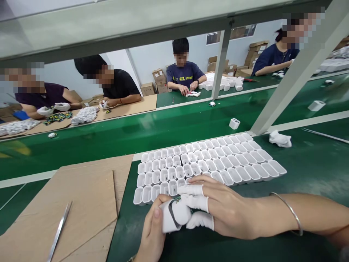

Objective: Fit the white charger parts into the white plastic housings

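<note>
White plastic housing (169, 222) sits in the left hand (154, 233), held over the bench (308, 167) just on the near side of the cup rows, its thumb pressed to one face and its fingers curled around the back. At the housing's right side is a rounded white piece (182, 214) with a dark curved band between the two and a bit of green at the top; the right hand (231, 211), a metal bangle (289, 209) on its wrist, pinches this piece with fingers in white cots (200, 220). Beyond, four rows of open white cups (247, 173) run along the bench's far edge, several with small dark marks inside. Towards the left end of the bench lies a cardboard sheet (89, 203) carrying metal tweezers (60, 231). Right of the cups, near the far edge, rest a crumpled white bundle (280, 139) and a thin metal tool (327, 135). Past that edge, a green belt (122, 134) bears a white casing (234, 123) and other white pieces, with four people working along its opposite side.
</note>
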A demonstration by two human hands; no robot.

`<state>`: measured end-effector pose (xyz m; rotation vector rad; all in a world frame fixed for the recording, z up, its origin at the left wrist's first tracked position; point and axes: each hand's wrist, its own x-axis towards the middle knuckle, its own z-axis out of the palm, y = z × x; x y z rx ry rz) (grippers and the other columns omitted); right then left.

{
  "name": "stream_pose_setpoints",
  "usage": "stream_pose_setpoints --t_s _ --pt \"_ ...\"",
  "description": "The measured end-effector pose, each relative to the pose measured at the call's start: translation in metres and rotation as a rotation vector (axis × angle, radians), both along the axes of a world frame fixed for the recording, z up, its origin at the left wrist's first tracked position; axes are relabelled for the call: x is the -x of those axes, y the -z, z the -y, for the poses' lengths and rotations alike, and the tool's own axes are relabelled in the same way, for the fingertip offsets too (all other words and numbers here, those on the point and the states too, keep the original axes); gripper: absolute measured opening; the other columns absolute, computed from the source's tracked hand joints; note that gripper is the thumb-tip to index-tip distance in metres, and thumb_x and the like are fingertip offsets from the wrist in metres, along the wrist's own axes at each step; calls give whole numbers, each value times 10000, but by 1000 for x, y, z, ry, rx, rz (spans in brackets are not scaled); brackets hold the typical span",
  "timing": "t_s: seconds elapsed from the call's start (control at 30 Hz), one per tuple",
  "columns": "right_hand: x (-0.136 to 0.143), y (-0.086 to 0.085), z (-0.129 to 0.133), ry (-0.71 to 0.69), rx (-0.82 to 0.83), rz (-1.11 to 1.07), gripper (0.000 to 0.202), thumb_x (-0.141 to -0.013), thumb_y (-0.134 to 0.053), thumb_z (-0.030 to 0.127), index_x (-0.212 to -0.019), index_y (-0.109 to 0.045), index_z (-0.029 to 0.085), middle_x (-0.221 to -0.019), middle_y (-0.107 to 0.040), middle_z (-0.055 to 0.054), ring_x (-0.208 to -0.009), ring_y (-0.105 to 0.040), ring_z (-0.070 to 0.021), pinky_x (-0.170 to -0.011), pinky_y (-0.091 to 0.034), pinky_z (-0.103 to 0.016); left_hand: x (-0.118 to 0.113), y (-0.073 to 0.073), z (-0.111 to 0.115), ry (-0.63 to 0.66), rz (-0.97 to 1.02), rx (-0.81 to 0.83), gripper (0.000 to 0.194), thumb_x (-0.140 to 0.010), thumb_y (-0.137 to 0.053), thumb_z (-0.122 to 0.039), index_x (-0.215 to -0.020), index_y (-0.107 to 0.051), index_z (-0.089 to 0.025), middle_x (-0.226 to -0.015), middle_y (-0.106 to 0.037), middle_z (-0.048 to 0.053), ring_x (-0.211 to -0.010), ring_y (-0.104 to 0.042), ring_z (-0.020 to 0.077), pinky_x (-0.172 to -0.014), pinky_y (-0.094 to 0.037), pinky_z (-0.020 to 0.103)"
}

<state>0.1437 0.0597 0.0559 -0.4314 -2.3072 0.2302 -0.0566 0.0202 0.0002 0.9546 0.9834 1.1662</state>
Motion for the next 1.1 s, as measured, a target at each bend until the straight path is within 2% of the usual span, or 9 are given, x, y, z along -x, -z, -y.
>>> stream_pose_setpoints --t_s 0.23,0.47,0.8,0.97,1.1 --pt "-1 -8 -2 -46 22 -18 213 -947 -549 196 -1146 -539 120 -927 -679 -105 -894 -632 -172 -922 -504 -376 1 3 1 -13 -2 -61 562 -817 -530 -706 -823 -584 -147 -692 -518 26 -624 -426 141 -580 -348 240" --pt "-5 -17 -4 -89 38 10 240 -915 -592 150 -1148 -548 120 -1019 -684 -113 -976 -628 -181 -965 -466 -372 2 0 0 3 -23 -73 560 -837 -516 -690 -784 -592 -138 -671 -480 19 -589 -378 123 -537 -293 237" --pt "-4 -11 -3 -60 17 20 133 -929 -572 179 -1008 -621 84 -889 -675 -113 -858 -625 -177 -956 -474 -389 2 1 2 -8 -37 -45 560 -830 -508 -708 -829 -577 -151 -684 -516 23 -611 -420 140 -569 -339 243" --pt "-6 0 -1 -19 -9 164 77 -887 -625 162 -958 -643 141 -881 -657 -94 -816 -609 -184 -956 -468 -451 1 1 4 3 -37 -38 563 -822 -511 -717 -813 -559 -155 -689 -522 28 -626 -433 144 -583 -349 246" --pt "-4 1 1 -7 -4 180 96 -879 -642 193 -962 -652 146 -873 -651 -100 -823 -595 -204 -915 -489 -475 -2 2 5 -33 -43 -42 557 -826 -515 -706 -783 -548 -152 -702 -513 35 -640 -435 146 -589 -349 246"
